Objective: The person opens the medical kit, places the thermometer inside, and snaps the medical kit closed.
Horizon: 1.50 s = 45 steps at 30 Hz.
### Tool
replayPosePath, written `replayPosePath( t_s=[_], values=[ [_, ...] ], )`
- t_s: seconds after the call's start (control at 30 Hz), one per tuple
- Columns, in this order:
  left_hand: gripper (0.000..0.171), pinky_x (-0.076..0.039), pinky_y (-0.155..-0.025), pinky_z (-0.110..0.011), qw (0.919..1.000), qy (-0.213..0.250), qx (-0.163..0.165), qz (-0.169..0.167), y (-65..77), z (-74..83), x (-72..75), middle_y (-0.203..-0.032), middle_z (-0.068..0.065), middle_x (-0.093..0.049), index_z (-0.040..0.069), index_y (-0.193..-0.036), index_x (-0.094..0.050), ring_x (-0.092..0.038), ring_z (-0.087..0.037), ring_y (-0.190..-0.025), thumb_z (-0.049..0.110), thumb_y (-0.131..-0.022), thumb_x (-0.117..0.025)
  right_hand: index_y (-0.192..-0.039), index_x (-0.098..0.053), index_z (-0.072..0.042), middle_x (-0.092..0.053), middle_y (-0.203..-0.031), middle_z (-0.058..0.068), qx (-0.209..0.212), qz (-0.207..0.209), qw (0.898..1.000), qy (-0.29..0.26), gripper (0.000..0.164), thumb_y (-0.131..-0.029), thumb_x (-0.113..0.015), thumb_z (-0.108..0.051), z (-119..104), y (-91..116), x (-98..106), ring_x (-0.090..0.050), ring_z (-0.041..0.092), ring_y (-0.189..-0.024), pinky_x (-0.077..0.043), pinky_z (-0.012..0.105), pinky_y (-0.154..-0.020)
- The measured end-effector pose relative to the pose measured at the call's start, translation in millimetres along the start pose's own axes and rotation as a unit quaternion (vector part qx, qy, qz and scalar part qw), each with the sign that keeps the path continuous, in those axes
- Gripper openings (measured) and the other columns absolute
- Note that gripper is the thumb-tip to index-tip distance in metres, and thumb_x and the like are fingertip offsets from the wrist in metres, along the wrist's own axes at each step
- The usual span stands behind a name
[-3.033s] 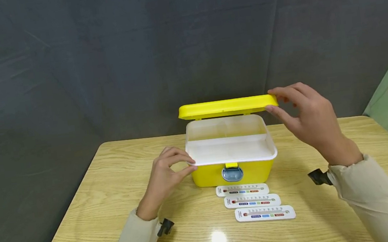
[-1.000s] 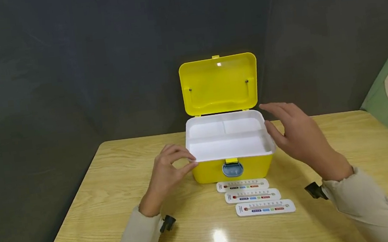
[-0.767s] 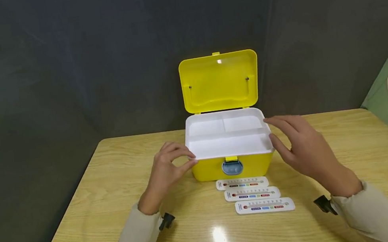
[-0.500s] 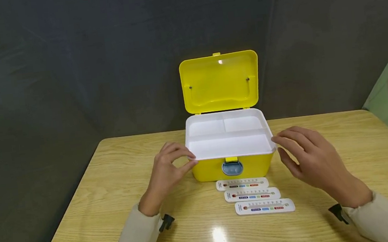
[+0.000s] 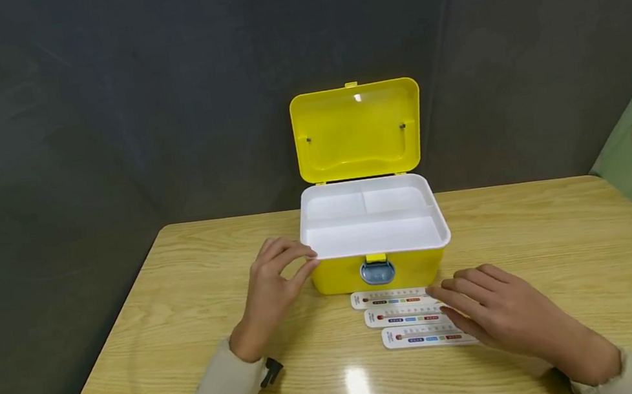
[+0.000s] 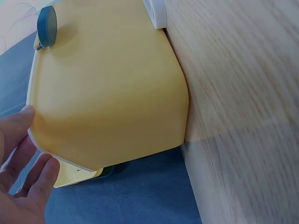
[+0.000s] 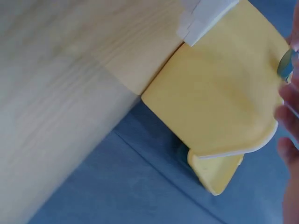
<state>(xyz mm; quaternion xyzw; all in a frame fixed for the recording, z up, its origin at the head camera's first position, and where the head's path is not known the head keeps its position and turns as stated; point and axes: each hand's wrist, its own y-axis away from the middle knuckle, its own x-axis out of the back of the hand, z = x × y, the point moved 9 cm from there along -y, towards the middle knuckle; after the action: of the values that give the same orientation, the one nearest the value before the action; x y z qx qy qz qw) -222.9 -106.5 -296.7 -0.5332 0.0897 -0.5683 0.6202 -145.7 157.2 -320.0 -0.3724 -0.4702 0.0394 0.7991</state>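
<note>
Across twelve o'clock in my head view hangs a dark backdrop (image 5: 106, 104), the wooden tabletop (image 5: 192, 341) below it. Near the tabletop's far edge I see the yellow box (image 5: 333, 277), its lid (image 5: 358, 130) raised at twelve. My left hand (image 5: 272, 288) pinches the box's rim at eight o'clock. My right hand (image 5: 502, 315), at the box's four, is released, loose-fingered over the three o'clock ends of three white thermometers (image 5: 405, 315); I cannot tell whether it touches them. They step from the box's six toward five. The blue-grey latch (image 5: 377, 273) sits at six on the box front.
</note>
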Motion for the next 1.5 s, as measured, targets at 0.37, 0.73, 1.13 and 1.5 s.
replayPosePath(
  t_s=[0.37, 0.73, 1.13, 1.5],
  values=[
    [0.012, -0.052, -0.08, -0.029, 1.0, -0.005, -0.006, 0.004, -0.1, 2.1, 0.2, -0.09, -0.001, -0.069, 0.01, -0.086, -0.076, -0.059, -0.018, -0.088, 0.009, -0.077, -0.084, -0.102, -0.073, -0.025, -0.067, -0.092, -0.019, -0.011, -0.143, 0.986, -0.083, 0.03, -0.081, -0.08, -0.044, -18.8, 9.8, -35.2, -0.055, 0.002, -0.085, -0.05, 0.033, -0.075],
    [0.012, -0.052, -0.079, -0.028, 1.0, -0.004, -0.004, -0.007, 0.8, -0.1, 0.5, -0.091, 0.001, -0.069, 0.011, -0.088, -0.077, -0.059, -0.016, -0.088, 0.01, -0.078, -0.084, -0.097, -0.075, -0.029, -0.066, -0.088, -0.023, -0.044, -0.198, 0.971, -0.127, 0.017, -0.081, -0.081, -0.031, -13.3, 13.2, -45.4, -0.053, -0.003, -0.08, -0.05, 0.032, -0.072],
    [0.012, -0.051, -0.08, -0.029, 0.9999, 0.0, -0.007, -0.011, 0.1, 2.1, 1.0, -0.091, 0.0, -0.068, 0.01, -0.089, -0.077, -0.059, -0.016, -0.089, 0.01, -0.078, -0.083, -0.092, -0.075, -0.028, -0.066, -0.085, -0.023, -0.023, -0.172, 0.973, -0.15, 0.017, -0.078, -0.084, -0.025, -17.7, 12.5, -43.2, -0.053, -0.004, -0.077, -0.047, 0.025, -0.071],
    [0.012, -0.052, -0.08, -0.029, 0.9999, -0.009, -0.004, -0.014, -0.1, 1.9, 0.9, -0.091, 0.0, -0.069, 0.011, -0.089, -0.077, -0.059, -0.016, -0.09, 0.009, -0.078, -0.083, -0.095, -0.073, -0.028, -0.066, -0.088, -0.02, -0.037, -0.18, 0.977, -0.108, 0.025, -0.076, -0.083, -0.041, -13.4, 13.1, -42.5, -0.054, -0.001, -0.081, -0.052, 0.033, -0.072]
  ],
)
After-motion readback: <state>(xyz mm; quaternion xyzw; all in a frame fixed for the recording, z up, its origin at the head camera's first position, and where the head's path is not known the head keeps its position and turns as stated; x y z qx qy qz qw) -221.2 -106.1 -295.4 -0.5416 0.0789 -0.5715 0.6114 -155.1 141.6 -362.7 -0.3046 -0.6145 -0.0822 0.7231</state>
